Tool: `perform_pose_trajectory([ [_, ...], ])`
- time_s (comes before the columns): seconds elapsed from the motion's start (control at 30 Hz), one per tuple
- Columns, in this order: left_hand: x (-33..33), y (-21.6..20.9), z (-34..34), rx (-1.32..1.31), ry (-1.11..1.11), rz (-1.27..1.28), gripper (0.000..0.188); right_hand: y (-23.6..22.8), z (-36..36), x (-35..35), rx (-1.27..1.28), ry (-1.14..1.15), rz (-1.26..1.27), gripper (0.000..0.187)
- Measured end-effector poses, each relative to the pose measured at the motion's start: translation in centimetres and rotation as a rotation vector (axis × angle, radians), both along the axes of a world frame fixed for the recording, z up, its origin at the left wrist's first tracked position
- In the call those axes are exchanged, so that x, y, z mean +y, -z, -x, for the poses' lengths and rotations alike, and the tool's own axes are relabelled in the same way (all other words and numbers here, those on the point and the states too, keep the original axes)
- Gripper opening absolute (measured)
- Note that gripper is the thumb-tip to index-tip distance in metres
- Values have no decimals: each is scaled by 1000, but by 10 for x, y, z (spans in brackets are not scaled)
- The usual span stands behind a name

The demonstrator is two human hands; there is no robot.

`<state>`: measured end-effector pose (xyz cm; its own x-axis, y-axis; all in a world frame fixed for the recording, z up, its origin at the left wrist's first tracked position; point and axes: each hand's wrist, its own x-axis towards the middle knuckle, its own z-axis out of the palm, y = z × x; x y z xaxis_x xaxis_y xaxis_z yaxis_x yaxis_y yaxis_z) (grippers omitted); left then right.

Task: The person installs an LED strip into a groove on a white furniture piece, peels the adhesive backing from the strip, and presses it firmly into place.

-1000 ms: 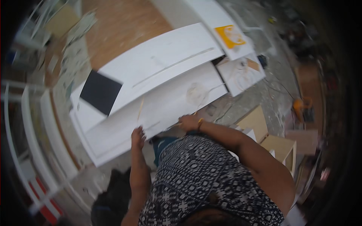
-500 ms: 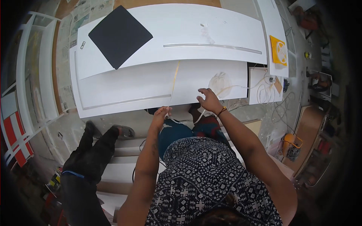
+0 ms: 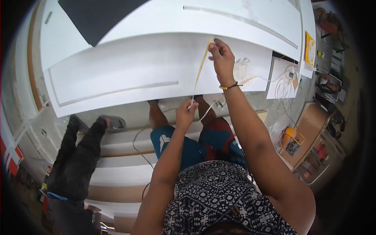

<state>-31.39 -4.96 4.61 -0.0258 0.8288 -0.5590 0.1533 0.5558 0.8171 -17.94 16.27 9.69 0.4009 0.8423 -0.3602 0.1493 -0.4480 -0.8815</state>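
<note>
A thin yellow-and-white LED strip stretches up over the white panel in front of me. Low on it, by the panel's near edge, my left hand is closed in a pinch. My right hand is at its upper end, thumb and fingers together; the exact contact there is partly hidden. From the left hand a white length of the strip loops down over my legs and continues right across the panel. A slim metal channel lies on the panel, left of the strip.
A second channel and a black square sheet lie on the far panel. To the right are a yellow packet, coiled cable and a yellow-handled tool. Another person's dark-trousered legs are at left.
My right hand has moved up and far over the panel, closing at the strip's upper end. My left hand has shifted right, still pinching the strip. The view has moved too.
</note>
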Motion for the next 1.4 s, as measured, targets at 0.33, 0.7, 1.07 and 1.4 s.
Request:
perform_pose_trajectory([
  [0.33,-26,-8,18,-494,-346,280,20,4,4,-7,3,-111,-77,38],
  [0.7,-48,-17,60,-649,-284,289,31,-5,2,-22,451,-66,85,25],
  [1.07,-71,-39,85,-399,-248,449,32,-1,36,-65,342,11,346,46],
  [1.4,-71,-62,109,296,-7,-89,21,-20,98,-197,402,-517,808,31],
])
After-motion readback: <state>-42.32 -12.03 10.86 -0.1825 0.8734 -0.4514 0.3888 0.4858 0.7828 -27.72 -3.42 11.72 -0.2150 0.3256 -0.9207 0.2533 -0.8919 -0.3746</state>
